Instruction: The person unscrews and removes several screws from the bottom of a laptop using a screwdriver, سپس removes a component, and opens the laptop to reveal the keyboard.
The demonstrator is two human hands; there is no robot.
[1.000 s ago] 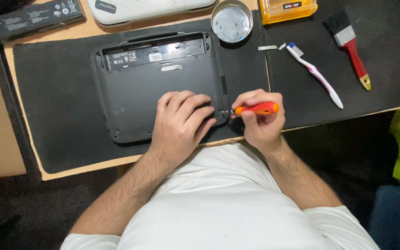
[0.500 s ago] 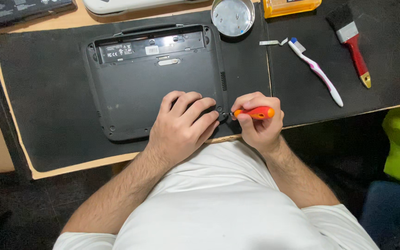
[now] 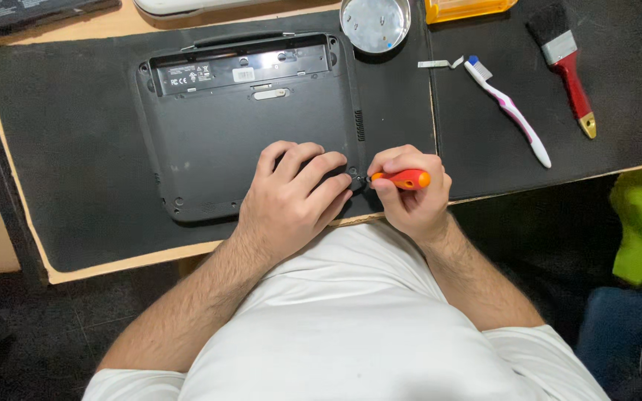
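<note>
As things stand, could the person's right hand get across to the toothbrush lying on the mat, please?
Probably yes: the toothbrush lies on bare mat just beyond the right hand, with nothing between, though that hand holds an orange screwdriver.

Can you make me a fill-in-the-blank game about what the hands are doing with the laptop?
1. The right hand holds a small screwdriver with an ____ handle.
2. The left hand rests flat on the upside-down black ____.
3. The toothbrush lies between the round metal dish and the ____ with the red handle.

Missing words: orange; laptop; paintbrush
</note>
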